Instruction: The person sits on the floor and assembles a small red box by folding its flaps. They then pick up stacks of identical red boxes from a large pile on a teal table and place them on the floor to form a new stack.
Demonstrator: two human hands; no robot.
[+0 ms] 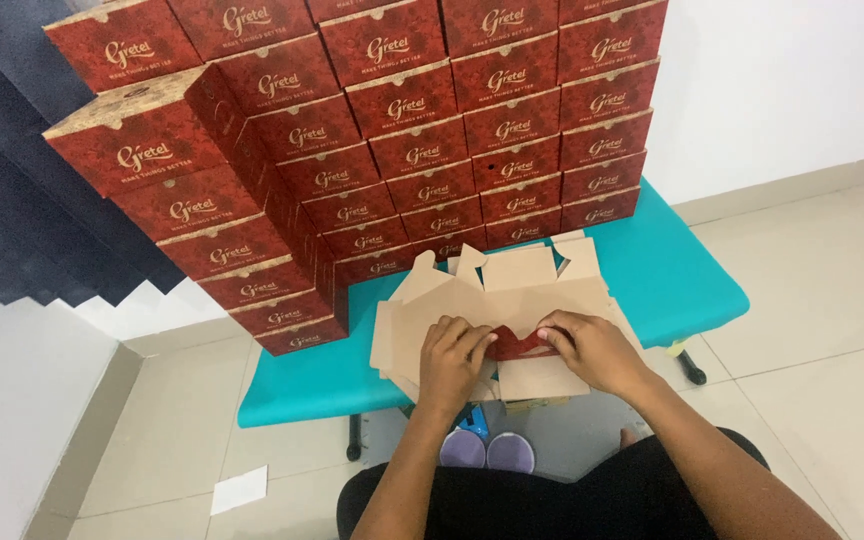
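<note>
I see my left hand (452, 352) and right hand (592, 347) both pressing and gripping a flat cardboard blank (512, 300), folding its red flap (518, 345), on the near teal bench (672, 270); stacked red boxes (402, 130) stand far.

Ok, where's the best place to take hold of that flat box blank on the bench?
Probably the near edge of the flat cardboard blank, from the person's side. It lies flat, and that edge overhangs the teal bench, so fingers could slip under. The stacked red boxes block the far side.

left hand (454, 352) palm down, fingers curled, pressing | right hand (592, 347) palm down, fingers bent inward | forearms both reaching forward, converging | hands close, apart
</note>
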